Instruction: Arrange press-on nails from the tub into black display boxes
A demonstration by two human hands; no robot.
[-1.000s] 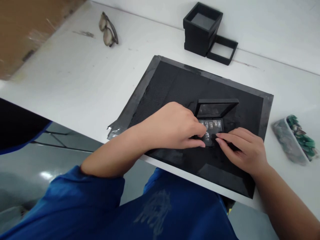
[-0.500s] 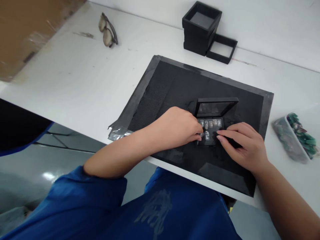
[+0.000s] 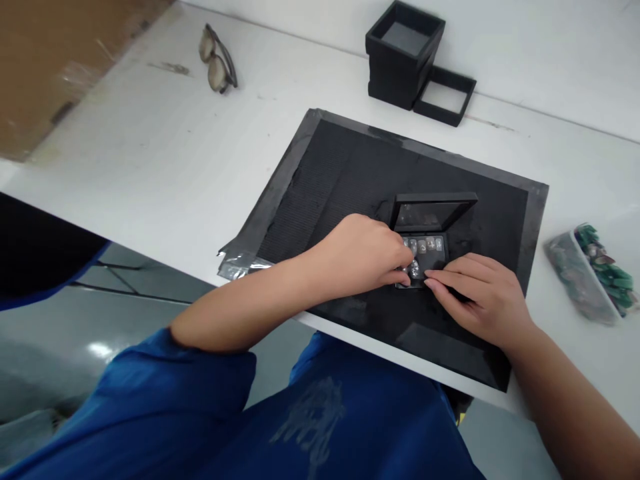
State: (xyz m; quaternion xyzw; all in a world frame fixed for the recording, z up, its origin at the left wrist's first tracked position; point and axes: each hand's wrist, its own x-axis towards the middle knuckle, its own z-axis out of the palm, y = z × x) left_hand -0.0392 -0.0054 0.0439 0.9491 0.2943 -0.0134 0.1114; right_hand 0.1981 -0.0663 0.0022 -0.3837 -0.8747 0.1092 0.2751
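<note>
Left hand (image 3: 367,253) reaches in from the side, knuckles uppermost, with thumb and forefinger bent toward each other at the lower left of a small black tray (image 3: 439,261); a glint shows between the tips, but whether they pinch a piece there I cannot tell. Compared with half a second ago, the right hand (image 3: 483,293) has slid inward: its fingertips, then nearer the tray's right side, now come together over the lower middle, just beside a glossy, pale piece (image 3: 415,269) in the lower row. Thumb and forefinger look pressed tip to tip, and anything between them is too small to make out. That shift leaves the two hands flanking the same lower row, so I judge the attention is there rather than on the upper row of pieces (image 3: 431,244), which lies side by side along the tray's far edge, partly covered by the left fingers. Behind it the hinged lid (image 3: 435,198), with its clear window, stands raised as it did a second ago. All of this sits on a black mat (image 3: 360,167) bordered with tape. To the right, a translucent tub (image 3: 577,280) of green bits (image 3: 614,277) stands on the white table (image 3: 150,133), well apart from the tray.
</note>
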